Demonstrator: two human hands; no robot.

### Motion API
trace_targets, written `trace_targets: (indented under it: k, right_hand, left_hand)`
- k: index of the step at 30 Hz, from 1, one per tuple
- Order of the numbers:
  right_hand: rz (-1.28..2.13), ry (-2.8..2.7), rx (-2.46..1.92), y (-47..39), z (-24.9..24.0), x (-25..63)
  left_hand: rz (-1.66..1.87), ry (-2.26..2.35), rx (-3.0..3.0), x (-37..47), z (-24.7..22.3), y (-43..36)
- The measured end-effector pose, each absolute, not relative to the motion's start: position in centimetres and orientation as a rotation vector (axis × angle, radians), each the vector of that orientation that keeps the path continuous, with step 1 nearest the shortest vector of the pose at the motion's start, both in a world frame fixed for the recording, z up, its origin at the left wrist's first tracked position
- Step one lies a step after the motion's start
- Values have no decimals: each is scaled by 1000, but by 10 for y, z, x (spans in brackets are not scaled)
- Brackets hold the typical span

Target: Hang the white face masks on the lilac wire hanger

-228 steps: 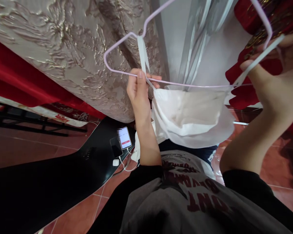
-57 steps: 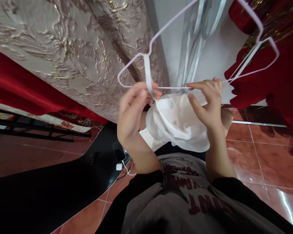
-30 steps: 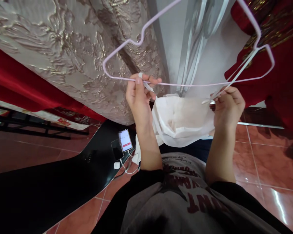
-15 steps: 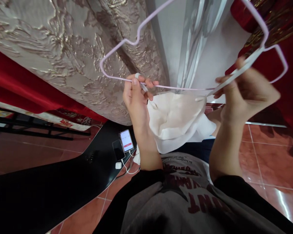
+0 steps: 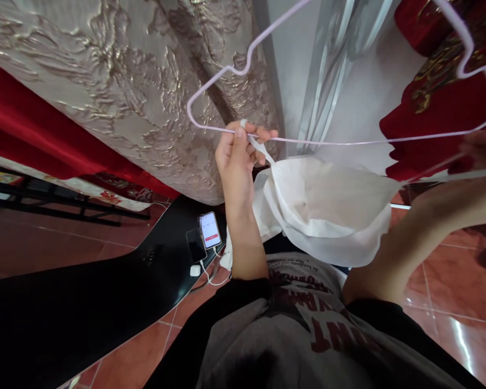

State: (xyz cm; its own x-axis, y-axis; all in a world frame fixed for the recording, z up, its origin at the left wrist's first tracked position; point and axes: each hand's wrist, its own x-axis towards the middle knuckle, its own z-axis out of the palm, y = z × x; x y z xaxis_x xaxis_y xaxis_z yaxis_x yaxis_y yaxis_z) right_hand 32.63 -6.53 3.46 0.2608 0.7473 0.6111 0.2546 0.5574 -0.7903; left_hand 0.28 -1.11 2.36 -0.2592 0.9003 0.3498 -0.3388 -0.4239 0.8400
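A pale purple hanger (image 5: 328, 143) spans the upper part of the head view, its bottom bar roughly level. My left hand (image 5: 241, 148) pinches that bar near its left corner, with a white strap looped over the fingers. Below the bar hangs a sheer white garment (image 5: 328, 200), joined to the strap at its upper left. At the right edge my right hand (image 5: 481, 148) is blurred beside the bar's right end. A thin white strap runs from the garment's right side to this hand; its fingers are smeared by motion.
A black bench (image 5: 105, 292) at the left bears a lit phone (image 5: 210, 229), a dark phone (image 5: 195, 246), a white case (image 5: 195, 270) and cables. A patterned curtain (image 5: 125, 97) hangs behind, with red cloth (image 5: 437, 119) at the right.
My right hand has moved right, off the middle of the bar, pulling the strap and spreading the garment. The hanger and my left hand have shifted slightly right.
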Motion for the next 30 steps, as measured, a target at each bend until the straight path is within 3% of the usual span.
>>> trace_targets:
  k: [2,8,16,20,23,27,30]
  right_hand:
    - [28,-1137,-800,-51,32,282]
    - [209,-1614,-1009,-31,32,223]
    - [93,-1527,-997,-39,36,239]
    - [108,-1523,-986,-38,34,234]
    - [101,-1495,-968,-37,31,228]
    - [57,-1466,-995,-37,27,224]
    - [45,-1486,-1013,-38,25,226]
  left_hand:
    - [1798,794,1093,5,23,-13]
    - [1835,817,1186,-4,17,-15]
    - [2429,1217,1368,-61,9,-16]
    - [2315,1092,1505,-65,33,-19]
    - [2004,973,1712,-60,62,-11]
    - [1620,1060,1946,-57,98,10]
    - [1564,1096,1883,-55,106,22]
